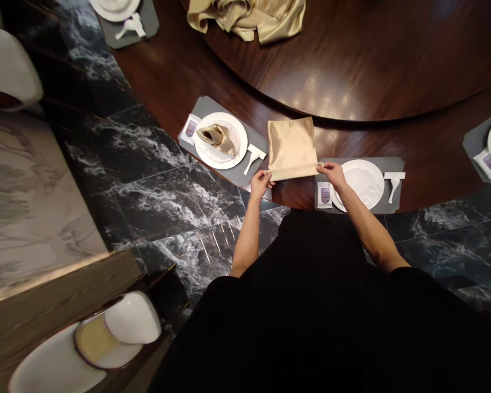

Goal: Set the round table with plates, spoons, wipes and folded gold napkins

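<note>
A gold satin napkin [292, 143] lies on the dark wooden table, its near edge turned over into a band. My left hand [261, 183] pinches the near left corner, and my right hand [331, 172] pinches the near right corner. To the left, a folded gold napkin [217, 137] sits on a white plate [242, 147] upon a grey placemat [204, 103]. My right forearm passes over the edge of another white plate [362, 183], which holds no napkin, on a second grey placemat [396, 203].
White spoons on rests [394, 184] and small printed packets [324, 195] lie beside the plates. A heap of gold napkins [249, 16] rests on the raised turntable [352, 71]. More place settings show at the upper left and far right. White chairs [8, 65] stand at the left.
</note>
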